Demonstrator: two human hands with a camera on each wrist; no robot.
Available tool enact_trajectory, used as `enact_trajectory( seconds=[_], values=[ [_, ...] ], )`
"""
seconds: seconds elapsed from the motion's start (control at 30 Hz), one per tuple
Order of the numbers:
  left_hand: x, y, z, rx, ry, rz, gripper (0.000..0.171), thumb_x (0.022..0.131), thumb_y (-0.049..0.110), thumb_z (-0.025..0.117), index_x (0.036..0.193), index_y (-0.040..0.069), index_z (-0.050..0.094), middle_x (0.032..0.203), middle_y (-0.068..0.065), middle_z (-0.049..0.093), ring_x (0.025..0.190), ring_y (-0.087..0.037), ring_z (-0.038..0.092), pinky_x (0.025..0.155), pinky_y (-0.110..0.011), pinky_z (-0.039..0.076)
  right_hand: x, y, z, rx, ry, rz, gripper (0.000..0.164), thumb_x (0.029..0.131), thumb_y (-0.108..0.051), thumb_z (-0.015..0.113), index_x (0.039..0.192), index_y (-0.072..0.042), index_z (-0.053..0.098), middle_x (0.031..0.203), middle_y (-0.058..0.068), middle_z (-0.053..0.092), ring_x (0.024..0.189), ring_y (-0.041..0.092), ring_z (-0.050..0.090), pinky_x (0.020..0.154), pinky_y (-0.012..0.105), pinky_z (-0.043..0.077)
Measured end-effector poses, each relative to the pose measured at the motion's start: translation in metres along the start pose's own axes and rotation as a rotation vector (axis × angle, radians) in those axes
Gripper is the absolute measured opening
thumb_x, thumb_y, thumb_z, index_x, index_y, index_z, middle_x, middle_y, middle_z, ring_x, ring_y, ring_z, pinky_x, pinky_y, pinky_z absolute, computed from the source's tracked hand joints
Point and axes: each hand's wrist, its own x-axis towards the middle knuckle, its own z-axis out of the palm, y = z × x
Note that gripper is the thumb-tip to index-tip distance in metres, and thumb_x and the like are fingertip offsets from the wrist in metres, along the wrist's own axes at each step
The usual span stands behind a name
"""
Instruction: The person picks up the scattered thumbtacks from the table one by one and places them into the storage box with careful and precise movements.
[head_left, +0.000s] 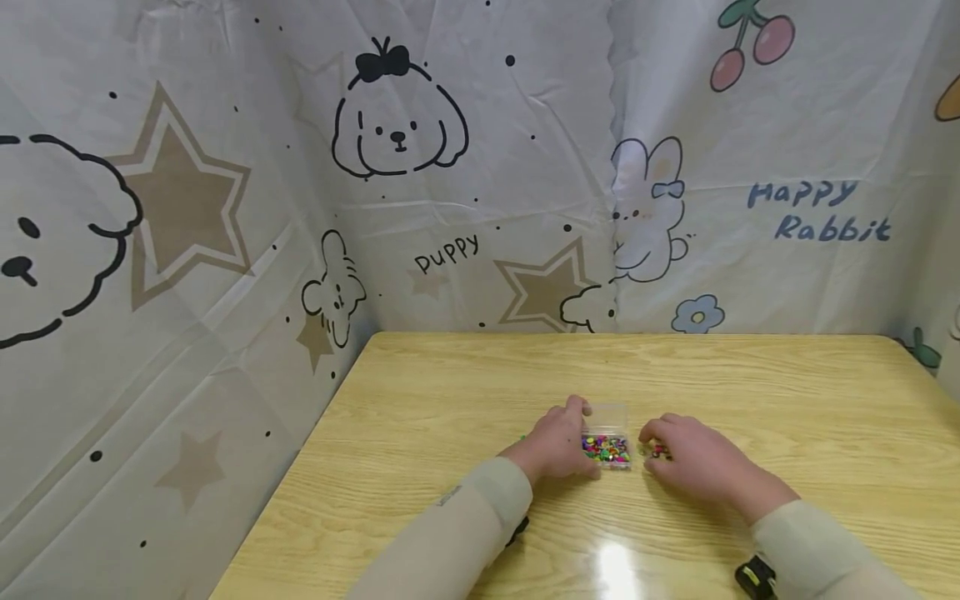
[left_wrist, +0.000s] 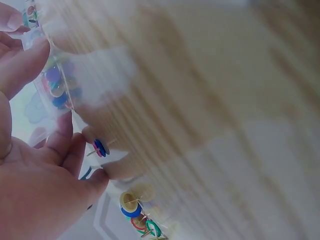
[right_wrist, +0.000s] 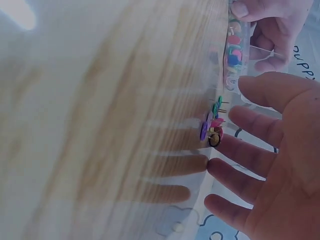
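A small clear plastic box (head_left: 606, 451) of multicoloured thumbtacks sits on the table with its clear lid (head_left: 609, 415) raised behind it. My left hand (head_left: 557, 440) grips the box's left end, thumb on the near side and fingers at the back. To the right of the box, my right hand (head_left: 693, 457) is at a small group of loose thumbtacks (head_left: 658, 451), fingers apart and slightly bent. In the right wrist view those thumbtacks (right_wrist: 215, 125) are right by its fingertips, with the tack-filled box (right_wrist: 234, 52) just beyond.
More loose thumbtacks (left_wrist: 137, 215) lie on the table on the far side of my left hand, with a couple (left_wrist: 101, 148) right by its fingers. The wooden table (head_left: 450, 375) ends at a printed cloth curtain (head_left: 480, 167) at the back and left.
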Motion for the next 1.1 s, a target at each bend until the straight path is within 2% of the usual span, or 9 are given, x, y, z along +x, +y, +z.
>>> enact_trajectory(
  seconds=[0.1, 0.23, 0.47, 0.73, 0.9, 1.1],
  values=[
    [0.001, 0.000, 0.000, 0.009, -0.003, -0.002, 0.083, 0.061, 0.037, 0.089, 0.126, 0.025, 0.040, 0.108, 0.008, 0.053, 0.094, -0.009, 0.047, 0.086, -0.032, 0.046, 0.003, 0.000, 0.000, -0.016, -0.008, 0.006, 0.023, 0.082, -0.027, 0.069, 0.102, -0.016, 0.064, 0.096, -0.001, 0.058, 0.084, 0.020, 0.054, 0.077, 0.048, 0.049],
    [0.002, 0.001, 0.001, 0.069, -0.005, 0.021, 0.075, 0.062, 0.041, 0.088, 0.121, 0.021, 0.047, 0.107, 0.005, 0.051, 0.093, -0.009, 0.044, 0.082, -0.027, 0.045, 0.006, -0.001, -0.001, -0.039, -0.009, 0.013, 0.016, 0.081, -0.023, 0.069, 0.095, -0.017, 0.064, 0.092, -0.002, 0.056, 0.078, 0.017, 0.052, 0.073, 0.044, 0.049],
    [0.003, 0.002, 0.000, 0.197, -0.009, 0.069, 0.062, 0.064, 0.048, 0.085, 0.111, 0.019, 0.056, 0.101, 0.012, 0.055, 0.103, -0.011, 0.042, 0.083, -0.025, 0.043, 0.008, -0.007, -0.003, -0.084, 0.005, -0.010, 0.011, 0.079, -0.017, 0.069, 0.088, -0.019, 0.064, 0.085, -0.003, 0.052, 0.069, 0.016, 0.047, 0.063, 0.039, 0.046],
    [0.004, 0.004, -0.003, 0.249, -0.032, 0.068, 0.048, 0.063, 0.050, 0.084, 0.088, 0.020, 0.055, 0.078, 0.009, 0.053, 0.084, -0.011, 0.039, 0.067, -0.025, 0.040, 0.012, -0.009, -0.003, -0.135, 0.007, -0.016, 0.013, 0.077, -0.013, 0.069, 0.082, -0.022, 0.061, 0.080, -0.003, 0.048, 0.066, 0.018, 0.045, 0.057, 0.038, 0.044],
    [0.003, 0.005, -0.007, 0.281, -0.045, 0.061, 0.048, 0.064, 0.051, 0.083, 0.088, 0.021, 0.055, 0.079, 0.010, 0.052, 0.086, -0.012, 0.038, 0.071, -0.028, 0.039, 0.014, -0.012, -0.001, -0.145, -0.008, -0.006, 0.013, 0.078, -0.013, 0.069, 0.081, -0.022, 0.060, 0.079, -0.002, 0.046, 0.065, 0.019, 0.043, 0.056, 0.037, 0.042],
    [0.004, 0.005, -0.006, 0.336, -0.047, 0.099, 0.047, 0.065, 0.055, 0.081, 0.084, 0.022, 0.053, 0.078, 0.010, 0.052, 0.085, -0.013, 0.038, 0.083, -0.031, 0.035, 0.014, -0.010, 0.000, -0.166, -0.011, 0.001, 0.012, 0.081, -0.012, 0.066, 0.079, -0.022, 0.060, 0.078, -0.002, 0.045, 0.066, 0.020, 0.042, 0.055, 0.036, 0.041]
  ],
)
